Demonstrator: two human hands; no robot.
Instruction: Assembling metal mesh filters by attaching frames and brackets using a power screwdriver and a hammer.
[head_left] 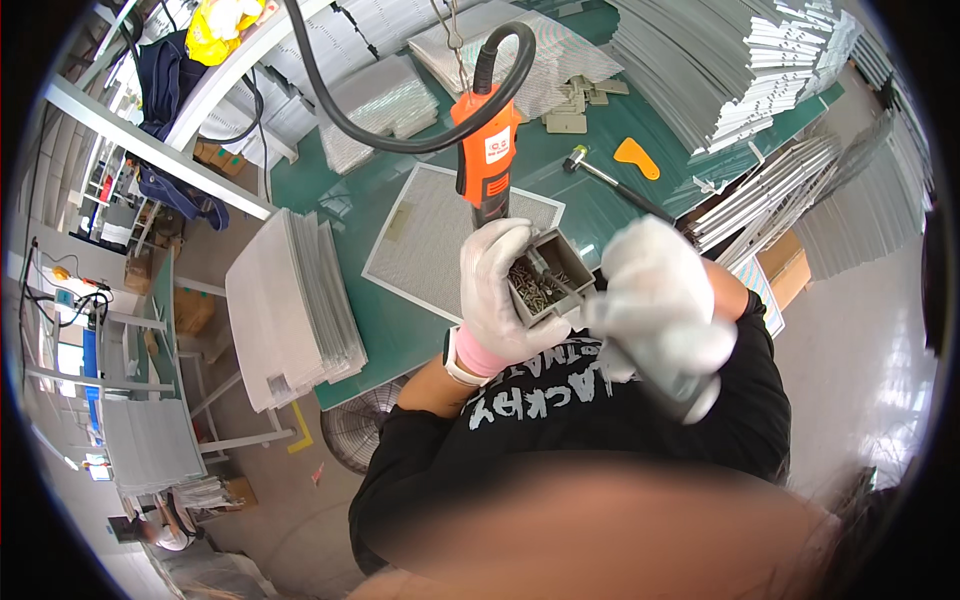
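My left hand (492, 290), in a white glove, is wrapped around a small grey box (572, 258). Inside the box lie several small screws (530, 285). My right hand (658, 275), also gloved and smeared by motion, grips a blurred grey tool (665, 375); its exact kind is unclear. A thin shaft (563, 286) reaches from the right hand into the box. Just beyond my left fingers, an orange electric screwdriver (487, 155) hangs nose-down from a chain. Beneath it on the green table (390, 365) is a flat mesh panel (425, 230).
A hammer (605, 180) and a yellow-orange scraper-like piece (637, 158) lie at the right. Stacked panels stand at the left (290, 305) and far right (690, 70). Small flat plates (567, 122) lie at the back. A black cable (345, 115) loops overhead; a floor fan (355, 430) is below.
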